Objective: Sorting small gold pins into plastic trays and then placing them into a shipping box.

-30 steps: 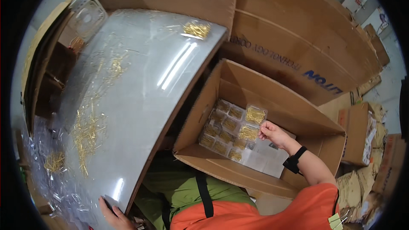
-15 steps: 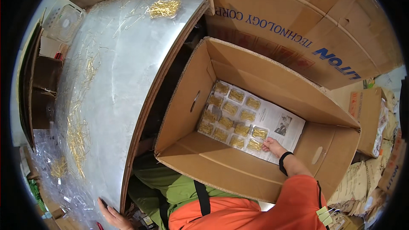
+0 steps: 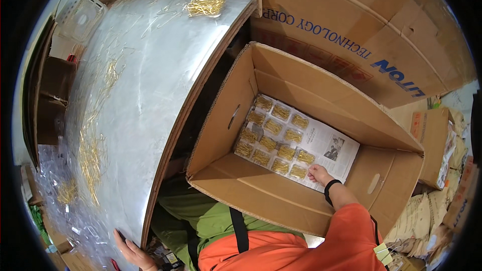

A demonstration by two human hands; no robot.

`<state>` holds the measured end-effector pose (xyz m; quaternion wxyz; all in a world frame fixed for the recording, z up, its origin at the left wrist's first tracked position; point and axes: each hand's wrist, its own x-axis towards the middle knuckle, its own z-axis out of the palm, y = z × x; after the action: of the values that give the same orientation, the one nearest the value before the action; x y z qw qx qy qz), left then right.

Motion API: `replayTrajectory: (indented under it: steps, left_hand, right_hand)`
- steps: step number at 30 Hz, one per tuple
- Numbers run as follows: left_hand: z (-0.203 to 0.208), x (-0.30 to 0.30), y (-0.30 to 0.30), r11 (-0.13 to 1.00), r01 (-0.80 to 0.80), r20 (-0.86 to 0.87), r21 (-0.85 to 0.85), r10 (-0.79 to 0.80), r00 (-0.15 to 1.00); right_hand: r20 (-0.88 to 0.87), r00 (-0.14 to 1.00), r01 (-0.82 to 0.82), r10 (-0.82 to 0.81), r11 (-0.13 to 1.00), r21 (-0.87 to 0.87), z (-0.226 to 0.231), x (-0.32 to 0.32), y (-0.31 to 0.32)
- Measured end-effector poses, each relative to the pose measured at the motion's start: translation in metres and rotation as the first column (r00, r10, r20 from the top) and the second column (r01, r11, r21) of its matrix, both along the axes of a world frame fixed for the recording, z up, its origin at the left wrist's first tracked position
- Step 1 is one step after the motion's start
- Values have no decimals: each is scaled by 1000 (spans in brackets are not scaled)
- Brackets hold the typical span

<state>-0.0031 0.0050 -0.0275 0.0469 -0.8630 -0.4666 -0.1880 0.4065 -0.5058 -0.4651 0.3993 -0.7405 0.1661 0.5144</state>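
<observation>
The right hand (image 3: 317, 174), fingers drawn narrowly together, meets the right edge of a clear plastic box of gold-coloured pins (image 3: 298, 171); whether the fingertips grip the box or only touch it cannot be told. The box lies flat near the lower edge of a printed newspaper sheet (image 3: 314, 138), on the floor of an open cardboard carton (image 3: 321, 105). Its long axis appears to slope from upper left to lower right, roughly parallel to the carton's long sides; the direction of the single pins within is too fine to read. Similar filled boxes (image 3: 273, 127) adjoin it to the left and above, in slanting rows. The left hand (image 3: 133, 256) holds nothing visible, its fingers extended and slightly parted at the near corner of the grey-topped bench (image 3: 160, 85). On the bench, loose pins (image 3: 90, 158) form a long scatter down the left side, and one filled container (image 3: 206, 6) stands at the far right corner. Beyond the bench's left side are a white plastic basket (image 3: 83, 22), farther off, and a heap of clear plastic packaging (image 3: 75, 221), nearer.
</observation>
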Motion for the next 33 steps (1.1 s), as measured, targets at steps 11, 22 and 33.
replayTrajectory:
  steps: [11,22,33]
  left_hand:
    - [-1,9,-9,1000,13,54,-27,-11,998]
    - [14,16,-12,995,82,125,-58,-74,989]
    - [18,9,-16,992,123,347,-13,-111,931]
  right_hand:
    - [207,974,136,-92,969,-206,54,56,16]
    - [865,500,-720,-46,533,445,460,-2,332]
    - [785,-619,-779,-29,-106,-619,513,-164,633]
